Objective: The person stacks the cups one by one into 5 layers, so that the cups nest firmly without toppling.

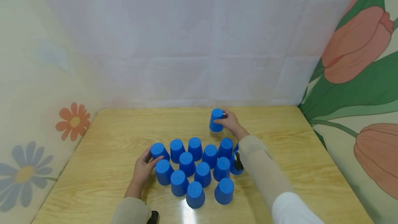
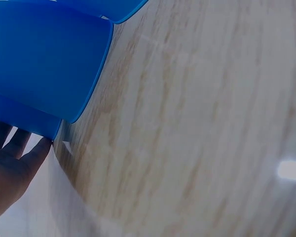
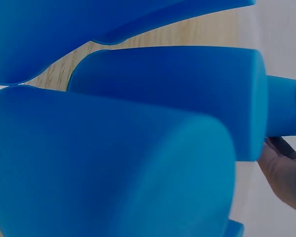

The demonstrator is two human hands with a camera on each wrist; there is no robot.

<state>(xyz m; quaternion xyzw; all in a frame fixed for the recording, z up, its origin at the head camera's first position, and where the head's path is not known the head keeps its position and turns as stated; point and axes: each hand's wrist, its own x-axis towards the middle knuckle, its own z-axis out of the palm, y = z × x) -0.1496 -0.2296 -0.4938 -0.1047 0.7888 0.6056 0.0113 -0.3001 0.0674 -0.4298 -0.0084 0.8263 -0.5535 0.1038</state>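
Several plain blue plastic cups stand upside down in a close cluster on the wooden table. My left hand (image 1: pixel 143 168) grips the cup (image 1: pixel 158 149) at the cluster's back left corner, thumb in front and fingers behind. Its fingers also show against blue plastic at the lower left of the left wrist view. Beyond the cluster, near the table's far side, my right hand (image 1: pixel 230 121) holds a separate upside-down blue cup (image 1: pixel 216 123) from its right side. Whether that cup touches the table I cannot tell. In the right wrist view, nearer cups partly cover the held cup (image 3: pixel 285 106).
The wooden table (image 1: pixel 124 127) extends around the cluster, ending at a white cloth backdrop (image 1: pixel 174 61). Floral panels flank it on both sides. One cup (image 1: pixel 224 191) stands slightly apart at the front right. My right forearm partly hides a cup (image 1: pixel 234 168) at the right.
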